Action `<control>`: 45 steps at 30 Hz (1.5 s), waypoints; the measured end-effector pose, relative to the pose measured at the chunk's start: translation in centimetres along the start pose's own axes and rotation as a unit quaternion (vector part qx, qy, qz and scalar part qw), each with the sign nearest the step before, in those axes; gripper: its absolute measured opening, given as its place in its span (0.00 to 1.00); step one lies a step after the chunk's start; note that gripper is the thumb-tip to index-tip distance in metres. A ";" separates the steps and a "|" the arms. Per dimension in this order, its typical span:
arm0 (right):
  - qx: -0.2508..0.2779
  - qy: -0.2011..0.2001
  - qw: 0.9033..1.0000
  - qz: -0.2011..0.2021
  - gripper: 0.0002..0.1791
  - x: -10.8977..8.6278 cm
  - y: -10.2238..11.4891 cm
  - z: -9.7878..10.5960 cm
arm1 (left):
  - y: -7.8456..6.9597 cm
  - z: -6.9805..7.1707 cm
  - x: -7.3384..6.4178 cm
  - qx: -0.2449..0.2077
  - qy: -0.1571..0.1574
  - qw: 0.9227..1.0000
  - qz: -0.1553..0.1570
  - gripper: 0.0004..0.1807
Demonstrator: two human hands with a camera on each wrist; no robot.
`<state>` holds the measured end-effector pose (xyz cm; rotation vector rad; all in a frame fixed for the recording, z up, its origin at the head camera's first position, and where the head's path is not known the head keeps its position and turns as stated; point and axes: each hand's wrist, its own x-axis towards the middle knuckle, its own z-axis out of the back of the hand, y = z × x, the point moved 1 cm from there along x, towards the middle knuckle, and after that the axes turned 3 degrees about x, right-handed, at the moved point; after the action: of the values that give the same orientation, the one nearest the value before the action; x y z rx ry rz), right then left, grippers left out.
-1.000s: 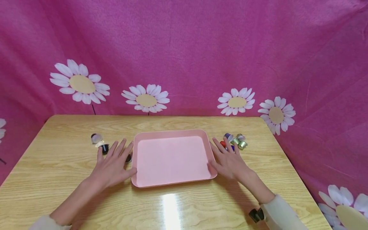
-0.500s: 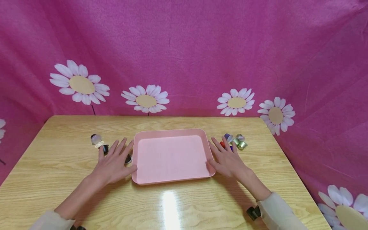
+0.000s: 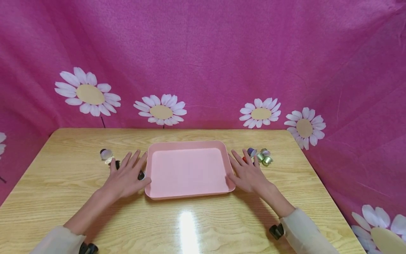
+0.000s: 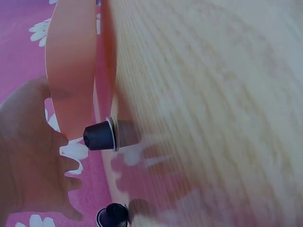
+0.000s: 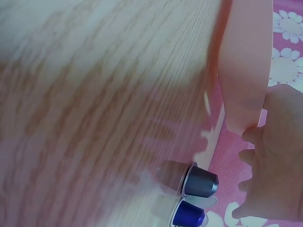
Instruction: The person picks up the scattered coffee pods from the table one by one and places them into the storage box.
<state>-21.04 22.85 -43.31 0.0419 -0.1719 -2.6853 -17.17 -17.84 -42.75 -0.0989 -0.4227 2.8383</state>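
A shallow pink tray (image 3: 190, 169) spans the space between both hands over the wooden table. At its left end, my left hand (image 3: 127, 176) touches the rim with its thumb, fingers straight and spread. My right hand (image 3: 248, 176) mirrors this at the right end, thumb on the rim and fingers fanned along the outside. In the left wrist view, a black coffee capsule (image 4: 100, 136) stands below the tray's end, near the left fingers. The right wrist view has a dark grey capsule (image 5: 201, 182) and a blue capsule (image 5: 188, 213) below the right fingers.
More capsules lie on both sides: a pale-lidded one (image 3: 106, 154) at far left, and a green one (image 3: 267, 161), a purple one (image 3: 252, 151) and a red one (image 3: 244, 159) at right. A pink curtain (image 3: 203, 63) with daisies hangs behind the table (image 3: 203, 236).
The tray has shifted slightly up the head view, its near edge most of all, and its right end slightly left. Both hands have moved along with it. The capsules stay in place.
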 end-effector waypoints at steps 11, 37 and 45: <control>-0.012 0.013 1.000 -0.008 0.37 0.7 -0.2 0.0 | 0.5 -0.3 0.8 -0.003 0.008 1.000 0.003 0.47; -0.005 0.000 1.000 -0.017 0.37 1.3 -0.3 -0.9 | 1.1 -1.4 1.7 0.002 0.008 1.000 0.001 0.46; -0.010 -0.017 1.000 -0.012 0.37 1.2 -0.2 -0.9 | 1.0 -1.2 1.7 0.014 0.001 1.000 -0.005 0.46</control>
<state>-22.19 22.39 -44.23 -0.0087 -0.1570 -2.7134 -18.98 -17.98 -44.28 -0.0936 -0.3809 2.8324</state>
